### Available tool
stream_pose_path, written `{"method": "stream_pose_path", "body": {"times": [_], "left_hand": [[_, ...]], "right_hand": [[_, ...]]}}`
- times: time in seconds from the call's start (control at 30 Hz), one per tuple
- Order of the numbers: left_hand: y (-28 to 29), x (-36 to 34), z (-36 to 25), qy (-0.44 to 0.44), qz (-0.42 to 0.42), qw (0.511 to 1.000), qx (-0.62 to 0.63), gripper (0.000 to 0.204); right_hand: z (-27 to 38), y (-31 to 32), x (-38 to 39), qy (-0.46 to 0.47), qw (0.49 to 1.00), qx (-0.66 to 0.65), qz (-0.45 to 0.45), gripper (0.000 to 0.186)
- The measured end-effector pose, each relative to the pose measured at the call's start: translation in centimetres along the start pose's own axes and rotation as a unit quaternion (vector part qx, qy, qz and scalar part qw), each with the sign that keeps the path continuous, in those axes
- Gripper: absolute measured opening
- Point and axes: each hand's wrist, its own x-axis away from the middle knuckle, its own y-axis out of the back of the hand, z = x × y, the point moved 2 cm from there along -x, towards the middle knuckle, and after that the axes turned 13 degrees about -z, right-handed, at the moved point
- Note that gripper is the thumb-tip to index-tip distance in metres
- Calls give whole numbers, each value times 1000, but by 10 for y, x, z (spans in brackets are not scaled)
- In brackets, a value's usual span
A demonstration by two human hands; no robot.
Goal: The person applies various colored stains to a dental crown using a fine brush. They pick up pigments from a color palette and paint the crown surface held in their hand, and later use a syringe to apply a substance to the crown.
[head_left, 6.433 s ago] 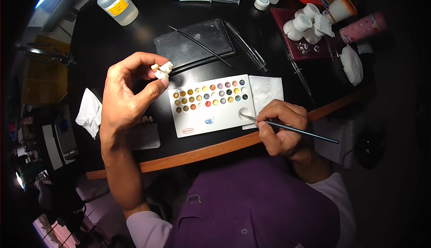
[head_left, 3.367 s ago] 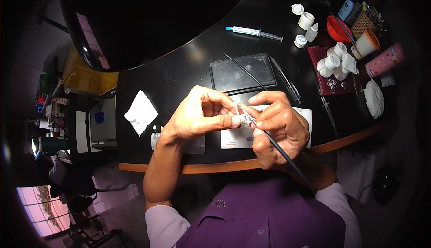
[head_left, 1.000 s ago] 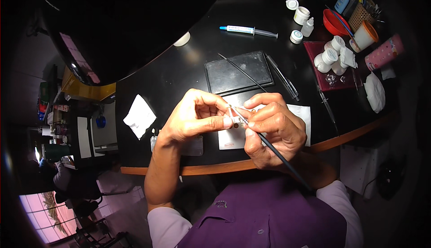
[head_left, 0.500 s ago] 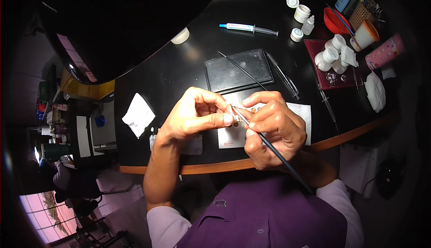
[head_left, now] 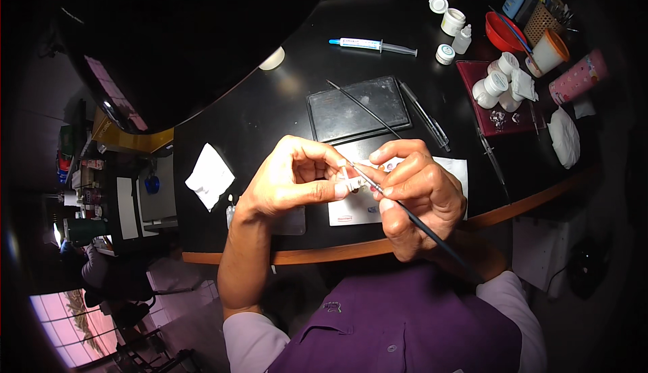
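Over the front of the black table my two hands almost meet. Between thumb and fingertips, my left hand (head_left: 289, 179) pinches a small whitish piece (head_left: 352, 183), too small and partly covered to name. My right hand (head_left: 426, 201) is closed in a pen grip round a thin brush (head_left: 426, 233) with a dark handle and metal ferrule. The brush tip points at the piece, close to my left fingertips; whether it touches cannot be made out. Beneath my hands lies a white printed sheet (head_left: 343, 212) with coloured round spots, partly hidden.
Beyond my hands, a flat black case (head_left: 364, 106) has another thin brush (head_left: 358, 103) across it. A syringe (head_left: 371, 44) lies farther back. White jars (head_left: 496, 84) crowd a dark red tray (head_left: 472, 76) at right. A folded tissue (head_left: 209, 176) lies left. A large dark shape (head_left: 202, 36) overhangs the upper left.
My right hand has shifted slightly right and down, and the brush tip has drawn back a little. My left hand still pinches the small piece, now turned slightly.
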Motion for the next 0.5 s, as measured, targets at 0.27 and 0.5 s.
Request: {"method": "stream_pose_path", "body": {"times": [0.27, 0.5], "left_hand": [[-2, -6, -1, -96, 73, 992, -31, 39], [4, -7, 0, -84, 98, 992, -1, 45]], "right_hand": [[3, 10, 3, -48, 997, -48, 47, 29], [7, 4, -2, -4, 999, 4, 33, 19]]}}
